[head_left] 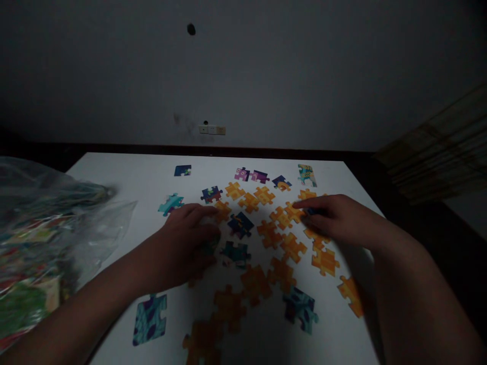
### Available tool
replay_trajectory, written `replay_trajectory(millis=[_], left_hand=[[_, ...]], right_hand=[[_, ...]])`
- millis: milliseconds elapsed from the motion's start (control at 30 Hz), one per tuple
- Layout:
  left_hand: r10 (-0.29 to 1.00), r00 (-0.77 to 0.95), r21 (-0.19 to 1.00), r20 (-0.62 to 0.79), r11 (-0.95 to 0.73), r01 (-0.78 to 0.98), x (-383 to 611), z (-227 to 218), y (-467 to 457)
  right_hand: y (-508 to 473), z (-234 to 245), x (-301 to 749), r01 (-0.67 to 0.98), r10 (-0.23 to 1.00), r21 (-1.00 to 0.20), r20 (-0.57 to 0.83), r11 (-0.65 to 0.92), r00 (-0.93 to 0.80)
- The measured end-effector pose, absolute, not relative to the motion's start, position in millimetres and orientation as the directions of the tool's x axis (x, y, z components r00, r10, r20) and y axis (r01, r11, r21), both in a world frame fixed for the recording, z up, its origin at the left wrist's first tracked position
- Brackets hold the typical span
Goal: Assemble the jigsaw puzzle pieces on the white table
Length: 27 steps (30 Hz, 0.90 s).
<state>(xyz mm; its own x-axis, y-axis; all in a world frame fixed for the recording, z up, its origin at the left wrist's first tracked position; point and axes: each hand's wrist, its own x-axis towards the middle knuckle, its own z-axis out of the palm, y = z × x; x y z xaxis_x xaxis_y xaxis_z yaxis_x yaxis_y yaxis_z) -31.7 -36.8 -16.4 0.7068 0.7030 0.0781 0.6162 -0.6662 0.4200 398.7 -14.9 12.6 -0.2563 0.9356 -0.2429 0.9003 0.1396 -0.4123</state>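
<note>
My left hand (pixel 188 238) is spread low over the left side of loose puzzle pieces, fingers apart. A dim greenish piece (pixel 210 246) shows partly under its fingers, beside a dark teal puzzle piece (pixel 236 254). At the right, my right hand (pixel 335 215) has its index finger stretched to an orange puzzle piece (pixel 294 212). Its thumb is apart from that finger, and a dark blue piece (pixel 312 211) shows in the gap, partly hidden. Several orange pieces (pixel 269 234) lie between the hands, some touching. A dark blue piece (pixel 240 224) lies among them.
On the white table (pixel 125 170), a clear plastic bag (pixel 41 243) with colourful contents sits at the left. Purple pieces (pixel 259 176) lie toward the back. Teal edge pieces (pixel 150 319) lie nearer me. A wall with sockets (pixel 212 130) stands behind the table.
</note>
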Motion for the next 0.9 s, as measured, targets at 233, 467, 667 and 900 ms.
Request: replay_trajectory(millis=[233, 467, 667, 900], left_hand=[[0.653, 0.749, 0.425, 0.109, -0.712, 0.559, -26.6, -20.4, -39.5], [0.737, 0.667, 0.429, 0.107, -0.640, 0.638, -43.5, 4.2, -33.6], [0.726, 0.683, 0.397, 0.081, -0.652, 0.646, -48.4, -7.8, -28.4], [0.706, 0.701, 0.376, 0.098, -0.679, 0.631, -50.5, -20.1, -24.4]], right_hand=[[-16.3, 18.1, 392.5, 0.901, 0.935, -0.420, -0.264, 0.109, -0.236], [-16.5, 16.7, 395.3, 0.859, 0.952, -0.497, -0.186, 0.124, -0.245], [-18.0, 19.1, 394.6, 0.881, 0.932, -0.456, -0.251, 0.123, -0.260], [-20.2, 26.6, 390.5, 0.870, 0.915, -0.467, -0.264, 0.156, -0.306]])
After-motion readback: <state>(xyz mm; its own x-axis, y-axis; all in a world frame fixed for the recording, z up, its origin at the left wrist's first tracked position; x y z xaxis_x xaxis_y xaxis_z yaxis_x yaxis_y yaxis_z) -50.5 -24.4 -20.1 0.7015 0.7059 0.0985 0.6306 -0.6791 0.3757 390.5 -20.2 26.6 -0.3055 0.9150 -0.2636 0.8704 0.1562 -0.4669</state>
